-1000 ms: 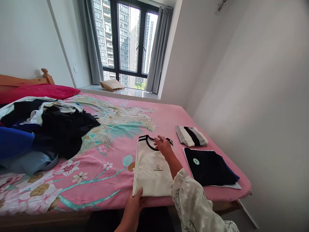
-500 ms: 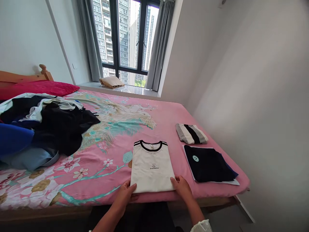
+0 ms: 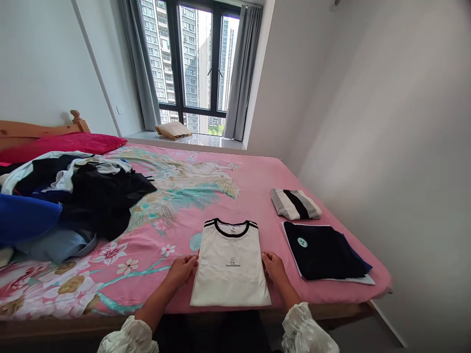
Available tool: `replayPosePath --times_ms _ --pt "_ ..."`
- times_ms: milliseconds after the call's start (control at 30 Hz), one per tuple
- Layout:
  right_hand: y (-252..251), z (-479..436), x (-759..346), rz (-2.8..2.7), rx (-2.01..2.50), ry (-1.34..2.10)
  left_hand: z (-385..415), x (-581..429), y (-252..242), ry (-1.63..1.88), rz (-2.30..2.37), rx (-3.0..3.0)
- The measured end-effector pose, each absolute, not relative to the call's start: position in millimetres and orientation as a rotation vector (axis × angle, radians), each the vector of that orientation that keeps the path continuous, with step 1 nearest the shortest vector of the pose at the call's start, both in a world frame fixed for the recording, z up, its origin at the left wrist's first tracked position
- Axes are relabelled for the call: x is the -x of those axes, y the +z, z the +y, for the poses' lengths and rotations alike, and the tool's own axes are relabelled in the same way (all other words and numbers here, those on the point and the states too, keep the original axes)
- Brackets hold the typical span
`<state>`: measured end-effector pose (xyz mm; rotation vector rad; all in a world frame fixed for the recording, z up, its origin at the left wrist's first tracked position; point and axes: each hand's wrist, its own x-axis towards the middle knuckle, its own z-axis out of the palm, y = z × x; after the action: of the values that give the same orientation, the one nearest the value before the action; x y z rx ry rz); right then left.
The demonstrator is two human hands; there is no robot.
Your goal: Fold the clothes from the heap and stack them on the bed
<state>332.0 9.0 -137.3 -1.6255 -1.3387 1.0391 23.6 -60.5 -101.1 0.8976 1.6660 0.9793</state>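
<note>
A folded white T-shirt (image 3: 231, 282) with a black-trimmed neckline and a small dark print lies flat at the bed's front edge, collar pointing away from me. My left hand (image 3: 184, 269) is at its left side edge, fingers closed with the tips on the fabric. Opposite it, my right hand (image 3: 273, 266) pinches the right side edge, its fingertips partly hidden under the cloth. To the right sits a stack of folded clothes (image 3: 327, 255), black on top with a round pale-green badge. Behind that stack is a folded striped garment (image 3: 295, 204) in black, white and grey.
A pink floral sheet (image 3: 253, 176) covers the bed. A loose heap of clothes (image 3: 106, 196) spreads over its left side, before a red pillow (image 3: 73, 143). On the window sill rests a tan folded item (image 3: 173, 130). A wall (image 3: 386, 147) runs along the right.
Both hands have moved from the shirt's lower corners up along its sides. The shirt's lower edge sits slightly nearer to me, and the view has shifted a little.
</note>
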Motion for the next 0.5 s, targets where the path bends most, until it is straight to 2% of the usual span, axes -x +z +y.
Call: replayPosePath --times_ms 500 --pt "-140 50 -339 -1.164 1.628 1.567 -7 3 -106 0.752 1.545 -0.828"
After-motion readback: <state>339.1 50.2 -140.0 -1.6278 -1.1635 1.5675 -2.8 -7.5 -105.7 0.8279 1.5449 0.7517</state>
